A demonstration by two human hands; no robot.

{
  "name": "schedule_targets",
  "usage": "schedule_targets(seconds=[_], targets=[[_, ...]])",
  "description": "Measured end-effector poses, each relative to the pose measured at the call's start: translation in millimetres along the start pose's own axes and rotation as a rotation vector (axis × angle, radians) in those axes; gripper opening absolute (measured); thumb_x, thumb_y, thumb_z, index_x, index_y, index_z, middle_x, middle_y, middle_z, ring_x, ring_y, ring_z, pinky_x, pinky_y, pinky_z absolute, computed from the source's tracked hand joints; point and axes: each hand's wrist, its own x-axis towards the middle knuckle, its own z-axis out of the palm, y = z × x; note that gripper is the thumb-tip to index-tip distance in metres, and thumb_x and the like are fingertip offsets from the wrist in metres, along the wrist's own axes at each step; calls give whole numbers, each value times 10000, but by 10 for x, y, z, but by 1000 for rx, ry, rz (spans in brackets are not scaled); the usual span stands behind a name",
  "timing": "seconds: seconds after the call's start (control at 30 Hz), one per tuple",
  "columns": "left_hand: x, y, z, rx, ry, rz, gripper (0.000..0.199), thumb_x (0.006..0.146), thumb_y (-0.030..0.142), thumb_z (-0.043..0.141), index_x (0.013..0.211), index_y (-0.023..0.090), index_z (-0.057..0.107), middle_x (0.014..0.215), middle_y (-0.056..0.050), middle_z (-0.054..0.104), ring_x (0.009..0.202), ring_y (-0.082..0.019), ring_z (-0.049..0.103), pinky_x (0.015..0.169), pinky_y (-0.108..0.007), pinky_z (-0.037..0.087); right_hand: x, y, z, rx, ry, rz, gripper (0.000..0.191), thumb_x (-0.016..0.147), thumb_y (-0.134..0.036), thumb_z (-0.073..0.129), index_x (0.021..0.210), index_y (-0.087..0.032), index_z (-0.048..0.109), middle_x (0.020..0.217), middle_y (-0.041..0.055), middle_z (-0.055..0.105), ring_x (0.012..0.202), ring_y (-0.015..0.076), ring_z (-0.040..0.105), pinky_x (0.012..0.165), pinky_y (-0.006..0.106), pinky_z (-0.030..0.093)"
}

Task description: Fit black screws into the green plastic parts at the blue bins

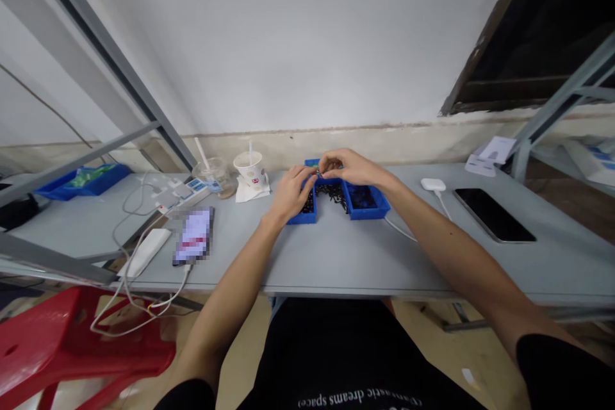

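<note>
My left hand (291,192) and my right hand (349,167) meet over the blue bins at the back of the desk. Their fingertips are pinched together around something too small to name. Under my left hand is a blue bin (307,218) with small black pieces in it. Another blue bin (369,213), below my right wrist, holds dark pieces. A third blue bin (312,162) sits behind, partly hidden by my fingers. Between the front bins lies a loose pile of small black parts (332,194).
To the left stand a paper cup (251,170) on a napkin, a clear plastic cup (216,179), a power strip (180,195) and a charging phone (195,236). On the right lie a white charger case (433,185) and a dark phone (494,214). A red stool (62,339) is below left.
</note>
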Motion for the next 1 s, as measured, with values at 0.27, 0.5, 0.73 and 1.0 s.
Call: schedule_targets(seconds=[0.27, 0.5, 0.73, 1.0], targets=[[-9, 8, 3, -4, -23, -36, 209, 1085, 366, 518, 1148, 228, 662, 1084, -65, 740, 1046, -239, 672, 964, -398, 531, 1, 50, 23, 115, 10, -2, 113, 785, -225, 678, 894, -194, 683, 892, 20, 714, 833, 170, 647, 831, 333, 499], [-16, -7, 6, -43, -19, -65, 221, 1082, 354, 534, 1256, 251, 623, 1168, -73, 743, 1082, -231, 684, 987, -397, 541, 0, 33, 66, 154, -22, 45, 118, 813, -221, 655, 921, -188, 690, 932, 38, 733, 873, 177, 666, 843, 334, 516], [-7, -11, -8, 24, 30, -83, 159, 1071, 330, 533, 1077, 228, 654, 1018, -54, 734, 990, -231, 677, 926, -376, 528, -27, -94, 121, -61, 109, -21, 143, 853, -199, 635, 954, -172, 733, 899, 44, 753, 833, 172, 670, 819, 310, 495], [-7, 8, -18, 11, -6, -89, 249, 1098, 345, 449, 1019, 222, 651, 976, -58, 730, 959, -228, 674, 912, -373, 527, -32, -218, 186, -281, 153, -51, 174, 907, -113, 580, 963, -173, 733, 977, 61, 765, 888, 175, 648, 854, 302, 444]])
